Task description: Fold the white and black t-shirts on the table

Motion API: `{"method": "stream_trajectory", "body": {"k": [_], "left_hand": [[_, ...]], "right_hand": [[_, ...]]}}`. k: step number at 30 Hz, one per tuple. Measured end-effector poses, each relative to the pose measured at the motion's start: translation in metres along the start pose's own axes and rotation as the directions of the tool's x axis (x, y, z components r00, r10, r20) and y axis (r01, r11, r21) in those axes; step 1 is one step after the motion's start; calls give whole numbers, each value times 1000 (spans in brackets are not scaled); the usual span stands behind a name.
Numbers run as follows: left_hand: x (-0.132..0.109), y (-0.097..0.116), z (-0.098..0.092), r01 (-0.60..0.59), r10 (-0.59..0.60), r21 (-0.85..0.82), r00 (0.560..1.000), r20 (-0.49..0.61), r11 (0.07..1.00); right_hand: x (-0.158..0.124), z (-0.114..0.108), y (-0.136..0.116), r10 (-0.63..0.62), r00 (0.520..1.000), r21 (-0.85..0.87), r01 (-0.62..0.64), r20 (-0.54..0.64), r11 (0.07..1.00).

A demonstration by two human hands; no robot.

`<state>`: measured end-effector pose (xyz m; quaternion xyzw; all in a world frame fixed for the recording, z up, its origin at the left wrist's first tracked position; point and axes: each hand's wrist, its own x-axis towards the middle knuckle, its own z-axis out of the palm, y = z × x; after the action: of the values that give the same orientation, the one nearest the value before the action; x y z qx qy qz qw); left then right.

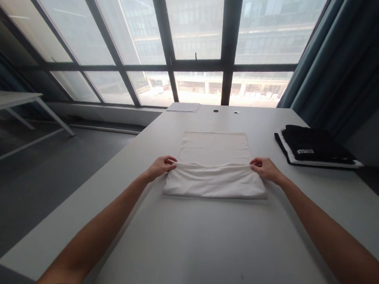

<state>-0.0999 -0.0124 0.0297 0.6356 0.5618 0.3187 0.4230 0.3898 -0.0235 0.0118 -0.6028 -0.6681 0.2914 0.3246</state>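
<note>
White cloth (214, 165) lying flat on tabletop (201, 246); L hand (162, 166) & R hand (265, 168) pinching folded edge at opp. ends, hands well apart. Black garment stack (315, 146) sitting near R.

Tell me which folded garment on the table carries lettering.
The black garment topping the stack on the right: white lettering marks its near edge. The cream garment, pinched by the left hand and right hand, is plain.

Big windows (196, 43), grey floor (18, 182), blue curtain (344, 62)

Soft matt cloth (215, 169), smooth matt table (201, 246)
</note>
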Motion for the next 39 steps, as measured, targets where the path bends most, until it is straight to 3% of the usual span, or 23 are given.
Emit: {"method": "stream_trajectory", "body": {"k": [3,7,10,14,19,23,26,30,32,34,37,39], "left_hand": [[7,6,-5,-78,77,-59,997,-24,995],[26,13,-8,-129,113,-156,988,-105,979],[43,11,-4,-84,63,-158,989,-134,984],[59,2,1,0,-10,-102,996,-92,995],[68,-3,-3,-64,52,-143,995,-80,988],[72,-6,-1,-55,51,-49,996,-77,997],[75,-9,3,-115,127,101,985,-115,988],[68,-5,14,-203,258,273,948,-185,941],[56,-2,25,-292,366,389,921,-131,874],[38,-1,38,-395,453,518,891,16,759],[4,-6,55,-451,406,635,885,228,627],[-19,-14,59,-440,335,693,896,293,571]], "right_hand": [[8,-8,-1,-45,999,26,45,5,999],[27,-20,-5,-98,992,46,102,-81,994],[44,-14,0,-63,990,33,68,-123,997],[59,1,14,-4,996,5,4,-84,1000],[64,1,21,-30,996,14,32,-90,999],[63,0,22,1,997,-87,-7,-71,996],[62,2,20,26,997,-148,-37,-76,988],[54,10,6,-41,979,-278,-16,-200,960],[42,20,-6,-164,954,-377,60,-251,924],[24,35,-17,-261,937,-441,138,-231,887],[-10,59,-24,-291,953,-495,211,-89,843],[-30,69,-20,-272,962,-547,230,3,805]]}}
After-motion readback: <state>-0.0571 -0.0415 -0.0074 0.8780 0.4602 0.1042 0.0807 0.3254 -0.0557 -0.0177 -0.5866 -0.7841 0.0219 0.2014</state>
